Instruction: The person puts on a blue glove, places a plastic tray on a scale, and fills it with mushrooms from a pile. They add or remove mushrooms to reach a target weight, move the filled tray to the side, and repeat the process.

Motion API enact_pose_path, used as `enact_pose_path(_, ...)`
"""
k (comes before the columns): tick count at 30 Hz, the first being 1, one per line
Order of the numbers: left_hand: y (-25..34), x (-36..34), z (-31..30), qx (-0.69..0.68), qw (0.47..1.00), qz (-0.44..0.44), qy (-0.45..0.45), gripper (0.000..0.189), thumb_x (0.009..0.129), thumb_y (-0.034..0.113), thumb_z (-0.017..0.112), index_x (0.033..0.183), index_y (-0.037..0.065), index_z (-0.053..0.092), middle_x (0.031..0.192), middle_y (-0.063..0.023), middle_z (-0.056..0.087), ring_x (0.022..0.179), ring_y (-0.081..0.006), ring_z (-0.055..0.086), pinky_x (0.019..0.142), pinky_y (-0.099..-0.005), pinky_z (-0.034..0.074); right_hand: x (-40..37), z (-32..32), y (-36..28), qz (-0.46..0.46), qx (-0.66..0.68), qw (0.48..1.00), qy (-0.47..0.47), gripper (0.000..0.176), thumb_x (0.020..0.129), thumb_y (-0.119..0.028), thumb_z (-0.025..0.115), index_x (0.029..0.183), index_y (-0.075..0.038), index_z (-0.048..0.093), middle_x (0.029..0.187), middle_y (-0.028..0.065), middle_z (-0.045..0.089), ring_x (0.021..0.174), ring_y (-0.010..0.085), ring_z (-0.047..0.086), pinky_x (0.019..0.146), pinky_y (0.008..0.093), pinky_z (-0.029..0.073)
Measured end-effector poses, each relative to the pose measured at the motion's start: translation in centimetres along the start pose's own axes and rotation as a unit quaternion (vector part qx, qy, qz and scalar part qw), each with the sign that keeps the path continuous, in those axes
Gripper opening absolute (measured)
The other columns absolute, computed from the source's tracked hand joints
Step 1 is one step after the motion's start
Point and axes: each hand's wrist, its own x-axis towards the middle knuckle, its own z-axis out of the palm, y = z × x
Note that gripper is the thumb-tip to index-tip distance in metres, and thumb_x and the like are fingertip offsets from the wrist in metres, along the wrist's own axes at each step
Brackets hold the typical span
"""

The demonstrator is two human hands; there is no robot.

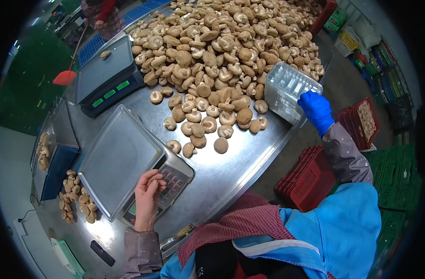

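Note:
My right hand [316, 111], in a blue glove, grips the near edge of a stack of clear plastic trays [287, 90] at the right side of the metal table. My bare left hand [148, 195] hovers over or rests on the keypad [173, 186] of a scale; contact cannot be made out. Its fingers are loosely bent and appear to hold nothing. The bare metal pan [122, 158] of that scale lies just beyond. A large heap of shiitake mushrooms [222, 51] covers the far table, with loose ones in front, such as one mushroom [221, 145].
A second scale [105, 69] with lit displays carries one mushroom. Another scale [59, 158] at left holds several. A knife [177, 236] and a phone [102, 253] lie near the front. Red crates [308, 179] stand on the floor at right. Another person [103, 18] is at the far left.

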Motion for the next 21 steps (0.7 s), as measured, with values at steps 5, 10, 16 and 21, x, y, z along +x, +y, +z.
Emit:
enact_pose_path(5, -0.8, -0.4, 1.3, -0.009, 0.999, -0.038, -0.017, 0.023, 0.087, 0.003, 0.047, 0.11, -0.001, 0.05, 0.094, -0.0059, 0.057, 0.079, -0.0104, 0.055, 0.072, -0.0222, 0.046, 0.0, 0.6, 0.3, 0.002, 0.011, 1.0, 0.004, 0.017, 0.077, -0.023, 0.06, 0.077, -0.009, 0.052, 0.07, 0.0103, 0.052, 0.066, 0.0286, 0.054, 0.054, 0.0402, 0.042)
enact_pose_path(10, -2.1, -0.7, 1.9, -0.022, 0.997, -0.063, -0.031, 0.023, 0.087, 0.002, 0.047, 0.109, 0.0, 0.05, 0.096, -0.0059, 0.057, 0.08, -0.0094, 0.055, 0.073, -0.0212, 0.046, 0.2, 0.4, 0.1, 0.025, 0.012, 0.999, -0.02, 0.016, 0.078, -0.022, 0.059, 0.079, -0.007, 0.052, 0.072, 0.0118, 0.053, 0.068, 0.0299, 0.054, 0.057, 0.041, 0.043)
enact_pose_path(16, -4.1, -1.1, 2.8, -0.007, 0.994, -0.089, -0.068, 0.022, 0.087, 0.003, 0.047, 0.108, 0.001, 0.051, 0.096, -0.0056, 0.058, 0.081, -0.0093, 0.055, 0.075, -0.0211, 0.045, 0.4, 0.6, 0.5, 0.041, 0.042, 0.998, -0.04, 0.015, 0.078, -0.021, 0.058, 0.08, -0.007, 0.052, 0.074, 0.0126, 0.054, 0.07, 0.0316, 0.054, 0.059, 0.0422, 0.043)
enact_pose_path(21, -4.7, -1.5, 3.2, 0.004, 0.992, -0.099, -0.079, 0.023, 0.087, 0.003, 0.048, 0.109, 0.001, 0.052, 0.096, -0.0052, 0.058, 0.081, -0.0095, 0.055, 0.074, -0.022, 0.045, 0.4, 1.4, 1.2, 0.042, 0.059, 0.997, -0.04, 0.016, 0.079, -0.022, 0.058, 0.079, -0.007, 0.053, 0.075, 0.0127, 0.054, 0.07, 0.0321, 0.054, 0.06, 0.0424, 0.043)
